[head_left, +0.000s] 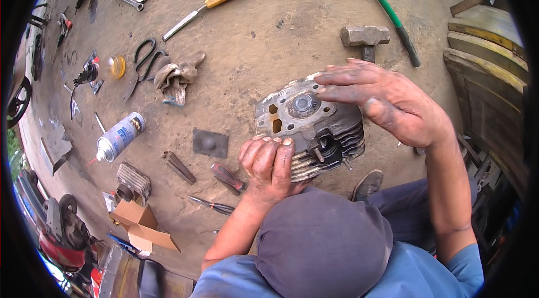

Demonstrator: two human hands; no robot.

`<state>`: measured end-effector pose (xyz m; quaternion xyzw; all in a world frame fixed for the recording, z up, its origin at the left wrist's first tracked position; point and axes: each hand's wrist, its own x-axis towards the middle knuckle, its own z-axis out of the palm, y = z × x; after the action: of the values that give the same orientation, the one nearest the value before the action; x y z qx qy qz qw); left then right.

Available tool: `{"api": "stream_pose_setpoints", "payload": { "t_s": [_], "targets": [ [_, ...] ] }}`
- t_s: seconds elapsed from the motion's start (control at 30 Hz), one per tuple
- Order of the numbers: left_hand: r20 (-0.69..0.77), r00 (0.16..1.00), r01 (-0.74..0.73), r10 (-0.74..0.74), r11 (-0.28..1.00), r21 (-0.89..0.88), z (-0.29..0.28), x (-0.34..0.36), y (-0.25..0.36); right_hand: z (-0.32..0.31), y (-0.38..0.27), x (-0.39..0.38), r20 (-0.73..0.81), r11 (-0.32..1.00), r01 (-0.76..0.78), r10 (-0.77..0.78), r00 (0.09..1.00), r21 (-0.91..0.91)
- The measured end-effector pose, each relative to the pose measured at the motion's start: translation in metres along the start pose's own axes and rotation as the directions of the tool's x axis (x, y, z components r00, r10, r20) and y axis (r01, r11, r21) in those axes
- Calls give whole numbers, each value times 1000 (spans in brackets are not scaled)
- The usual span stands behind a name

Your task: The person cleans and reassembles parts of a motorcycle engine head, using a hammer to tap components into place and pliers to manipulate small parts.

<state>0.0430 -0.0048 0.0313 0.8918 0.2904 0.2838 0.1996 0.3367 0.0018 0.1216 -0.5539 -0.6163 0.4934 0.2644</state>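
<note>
Your left hand (pixel 268 164) sits just below the middle of the frame, its fingers (pixel 273 149) curled tight around the lower edge of a finned metal cylinder head (pixel 310 127), clamped on its cooling fins. That cylinder head is held up at the centre of the frame, above the dirt floor (pixel 247 56), its flat gasket face turned up and to the left. Your right hand (pixel 387 101) lies over its upper right corner, fingers stretched out flat and close together, the tips resting on the gasket face without gripping.

Above your right hand a block-headed hammer (pixel 365 37) lies on the floor, and a green-handled hammer (pixel 387 9) runs across the upper right. A yellow-handled chisel (pixel 210 3) lies at the upper middle. At the left of the frame you can see scissors (pixel 143 62), a crumpled rag (pixel 177 79) and a spray can (pixel 119 136). A small dark square plate (pixel 210 143) lies just left of your left hand.
</note>
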Motion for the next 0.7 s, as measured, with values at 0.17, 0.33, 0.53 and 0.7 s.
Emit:
{"api": "stream_pose_setpoints", "payload": {
  "t_s": [0.17, 0.33, 0.53, 0.7],
  "targets": [
    [-6, 1000, 5, -5, 1000, 11, 3, 1, 1, 28, 33, 68, 415, 971, -156, 220, 883, -183],
    [-41, 999, 26, -27, 999, -42, 4, -4, -2, -19, 60, 61, 179, 631, -495, 706, 685, -596],
    [-49, 998, 36, -39, 998, -56, 8, 1, -3, -5, 54, -6, -13, 959, -180, 181, 983, -218],
    [-27, 999, 36, -38, 997, -65, 4, 1, -3, 12, 51, 1, 42, 985, -154, 158, 987, -72]
  ]
}}
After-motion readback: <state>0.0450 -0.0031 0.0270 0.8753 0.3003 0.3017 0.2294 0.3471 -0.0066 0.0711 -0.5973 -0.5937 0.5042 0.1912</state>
